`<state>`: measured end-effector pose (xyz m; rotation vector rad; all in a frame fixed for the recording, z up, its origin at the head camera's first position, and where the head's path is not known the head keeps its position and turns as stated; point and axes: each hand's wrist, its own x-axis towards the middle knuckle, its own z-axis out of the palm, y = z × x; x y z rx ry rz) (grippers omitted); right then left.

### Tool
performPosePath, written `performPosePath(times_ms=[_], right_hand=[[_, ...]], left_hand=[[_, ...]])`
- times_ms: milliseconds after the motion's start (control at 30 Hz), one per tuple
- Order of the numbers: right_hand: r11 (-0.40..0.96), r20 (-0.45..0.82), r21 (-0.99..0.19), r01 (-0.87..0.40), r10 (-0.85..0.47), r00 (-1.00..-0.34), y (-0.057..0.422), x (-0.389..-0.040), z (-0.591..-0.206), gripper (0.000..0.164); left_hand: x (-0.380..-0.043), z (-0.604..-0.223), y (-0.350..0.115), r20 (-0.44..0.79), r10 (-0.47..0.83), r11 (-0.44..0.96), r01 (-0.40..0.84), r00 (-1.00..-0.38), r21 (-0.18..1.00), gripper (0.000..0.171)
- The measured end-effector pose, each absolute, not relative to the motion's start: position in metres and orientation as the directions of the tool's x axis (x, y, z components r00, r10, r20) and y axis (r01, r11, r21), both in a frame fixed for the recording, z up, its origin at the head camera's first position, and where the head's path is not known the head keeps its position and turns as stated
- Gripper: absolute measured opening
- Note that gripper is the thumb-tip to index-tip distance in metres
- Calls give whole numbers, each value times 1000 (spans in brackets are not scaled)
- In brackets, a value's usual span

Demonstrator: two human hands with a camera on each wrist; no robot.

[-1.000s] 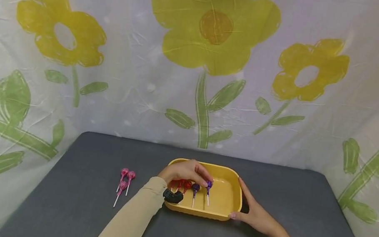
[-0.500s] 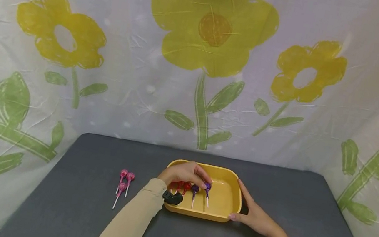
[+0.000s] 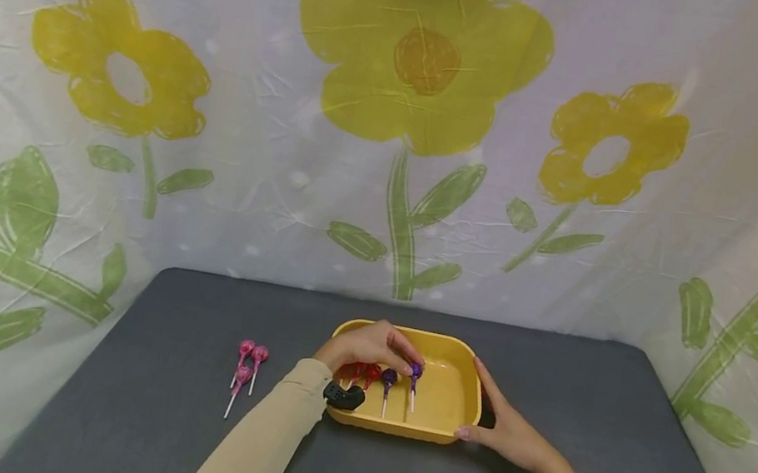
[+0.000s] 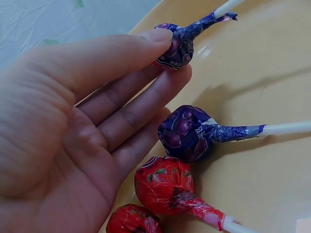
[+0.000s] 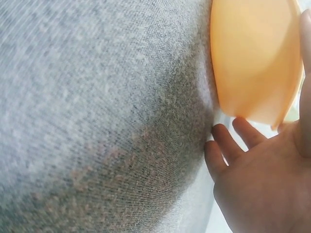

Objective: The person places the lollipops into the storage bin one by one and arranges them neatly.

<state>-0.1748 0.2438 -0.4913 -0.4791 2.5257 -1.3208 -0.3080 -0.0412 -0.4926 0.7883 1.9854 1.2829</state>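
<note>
My left hand (image 3: pixel 379 344) reaches over the left part of a yellow tray (image 3: pixel 458 434). Its thumb and a fingertip pinch the round head of a purple-wrapped lollipop (image 4: pixel 181 52), whose white stick points away from the hand. Beside that one, a second purple lollipop (image 4: pixel 187 133) lies in the tray, followed by red lollipops (image 4: pixel 165 185), partly hidden by the hand in the head view. My right hand (image 3: pixel 505 425) is spread along the tray's right end, thumb at the near corner and fingers by the far one. In the right wrist view its fingers are extended and apart.
Three pink lollipops (image 3: pixel 243 375) lie on the dark grey table (image 3: pixel 161 435), left of the tray and beside the left sleeve (image 3: pixel 253 434). A flower-printed curtain (image 3: pixel 255 164) hangs behind the table and along its sides.
The pinched purple lollipop has shifted very slightly, its stick now pointing straighter toward the near side. Both hands and the tray stay nearly in place.
</note>
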Motion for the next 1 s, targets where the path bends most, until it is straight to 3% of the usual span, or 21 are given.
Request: performPosePath(times_ms=[1000], right_hand=[[531,-57,-828,-178,-395,-917,245,-176,-496,112]], left_hand=[[-303,-493,-40,-203,746,451,256,-634,855,21]])
